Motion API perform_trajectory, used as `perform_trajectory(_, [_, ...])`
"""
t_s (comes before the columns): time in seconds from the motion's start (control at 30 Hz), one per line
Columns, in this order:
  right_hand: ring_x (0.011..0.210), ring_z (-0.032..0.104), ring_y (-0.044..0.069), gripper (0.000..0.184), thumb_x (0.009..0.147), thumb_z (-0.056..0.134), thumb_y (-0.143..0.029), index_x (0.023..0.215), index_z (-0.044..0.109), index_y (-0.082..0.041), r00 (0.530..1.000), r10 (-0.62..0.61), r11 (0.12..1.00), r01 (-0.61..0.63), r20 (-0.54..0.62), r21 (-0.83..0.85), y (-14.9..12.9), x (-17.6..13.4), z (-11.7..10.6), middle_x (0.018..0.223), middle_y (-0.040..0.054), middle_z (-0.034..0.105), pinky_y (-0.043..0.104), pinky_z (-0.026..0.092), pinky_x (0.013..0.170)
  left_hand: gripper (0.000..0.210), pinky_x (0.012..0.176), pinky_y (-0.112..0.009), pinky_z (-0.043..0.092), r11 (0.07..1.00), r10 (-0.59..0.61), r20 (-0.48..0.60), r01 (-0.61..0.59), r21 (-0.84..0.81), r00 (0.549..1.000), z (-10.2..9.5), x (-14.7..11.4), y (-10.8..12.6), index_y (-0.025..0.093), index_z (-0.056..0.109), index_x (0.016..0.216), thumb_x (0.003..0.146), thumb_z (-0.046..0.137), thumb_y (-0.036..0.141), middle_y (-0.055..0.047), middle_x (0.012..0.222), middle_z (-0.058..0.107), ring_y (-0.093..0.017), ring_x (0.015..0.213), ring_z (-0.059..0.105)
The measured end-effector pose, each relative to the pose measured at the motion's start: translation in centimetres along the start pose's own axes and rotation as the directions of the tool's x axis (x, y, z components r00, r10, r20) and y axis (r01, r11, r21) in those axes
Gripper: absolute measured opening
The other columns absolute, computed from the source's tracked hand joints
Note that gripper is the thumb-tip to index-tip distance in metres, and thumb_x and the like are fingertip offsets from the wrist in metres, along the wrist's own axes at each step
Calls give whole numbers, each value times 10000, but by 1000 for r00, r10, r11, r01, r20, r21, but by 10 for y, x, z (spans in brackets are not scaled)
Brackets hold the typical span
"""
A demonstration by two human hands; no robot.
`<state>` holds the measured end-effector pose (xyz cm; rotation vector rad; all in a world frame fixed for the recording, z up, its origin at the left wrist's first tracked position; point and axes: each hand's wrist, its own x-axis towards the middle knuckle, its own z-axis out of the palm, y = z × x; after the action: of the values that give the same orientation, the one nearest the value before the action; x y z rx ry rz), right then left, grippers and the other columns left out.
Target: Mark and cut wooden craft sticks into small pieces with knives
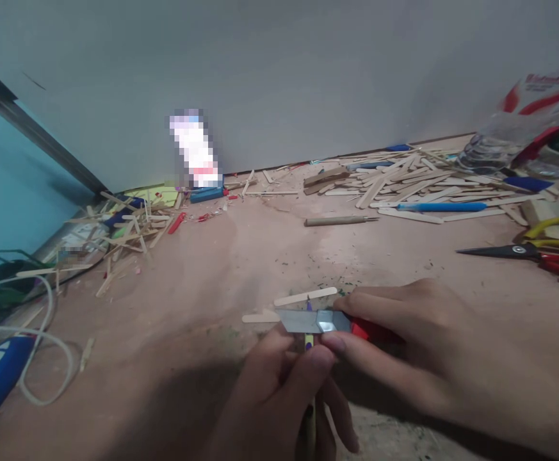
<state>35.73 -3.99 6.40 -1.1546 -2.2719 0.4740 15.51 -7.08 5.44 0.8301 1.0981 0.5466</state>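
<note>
Between the thumb and fingers of my left hand (279,390) is a slim pencil (309,342), its purplish pointed tip facing away from me. The fingers of my right hand (418,333) are closed around a utility knife (298,320) with a red handle and a wide metal blade. That blade lies crosswise over the pencil just below its tip, edge contact partly hidden. My right thumb is close to my left thumb. Just beyond the blade lie two wooden craft sticks, one whole stick (303,297) and one stick (259,317) partly covered by the blade.
Dark shavings dot the table (260,256). A craft knife (339,221) lies farther back, before a heap of craft sticks (413,182) and a blue pen (442,207). Scissors (519,251) rest at right. A lit phone (195,150) leans on the wall; a white cable (51,320) curls at left.
</note>
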Motion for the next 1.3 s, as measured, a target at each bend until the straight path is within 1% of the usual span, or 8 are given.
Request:
perform_trajectory(0.27, [512,532,102,386,1077,568,-341,719,616,-203,999,-15,1000,16,38,-8,2,2,0,625,-18,624,269,335,509,564,430,-166,405,999,3,4,-3,-33,1000,2,-1,5,166,681,1206,952,712,668,23,592,663,-100,458,537])
perform_trajectory(0.47, [466,463,97,404,1061,580,-365,686,578,-216,998,-16,1000,15,-60,-16,1,-2,4,591,-33,605,286,307,505,534,445,-146,414,998,-19,7,19,-59,1000,3,-2,6,184,668,1181,948,728,661,43,596,666,-79,461,548])
perform_trajectory(0.67, [485,513,94,386,1074,571,-341,715,616,-206,1000,-8,1000,8,19,-8,-2,0,-1,603,-35,611,273,329,496,598,439,-135,427,996,-21,41,25,-89,999,1,0,5,186,632,1232,928,738,690,45,600,663,-71,447,536])
perform_trajectory(0.8, [479,504,95,402,1077,563,-353,707,616,-204,1000,10,1000,-10,23,-6,-2,-1,-1,597,-32,608,270,332,486,577,430,-141,455,996,-19,44,23,-90,999,-1,-1,7,183,606,1286,966,712,652,44,601,661,-73,426,531])
perform_trajectory(0.9, [480,507,96,407,1073,565,-363,702,624,-205,999,22,1000,-21,31,-2,-3,-1,-2,591,-33,609,268,336,486,537,416,-133,447,997,-13,34,16,-71,999,-1,-2,7,188,608,1260,976,708,633,44,608,665,-63,404,520])
perform_trajectory(1.03, [493,540,102,394,1079,552,-364,735,662,-209,997,43,999,-44,69,9,-4,1,-7,613,-33,638,269,360,495,579,407,-130,432,998,-3,-3,2,-59,1000,1,-3,6,187,613,1225,942,723,680,38,596,662,-67,408,521])
perform_trajectory(1.17, [489,543,108,382,1076,563,-357,737,663,-213,998,39,999,-39,51,-8,-5,3,-11,602,-31,645,272,363,500,604,411,-132,428,997,-23,-35,20,-76,999,3,-3,3,198,636,1172,896,755,721,46,583,655,-66,413,513])
perform_trajectory(1.3, [473,513,102,383,1070,579,-355,718,634,-215,999,32,999,-32,29,-6,-4,2,-7,585,-36,627,272,346,498,626,400,-132,394,997,-14,-51,9,-82,999,5,-2,1,206,649,1073,849,762,779,52,555,638,-67,408,500])
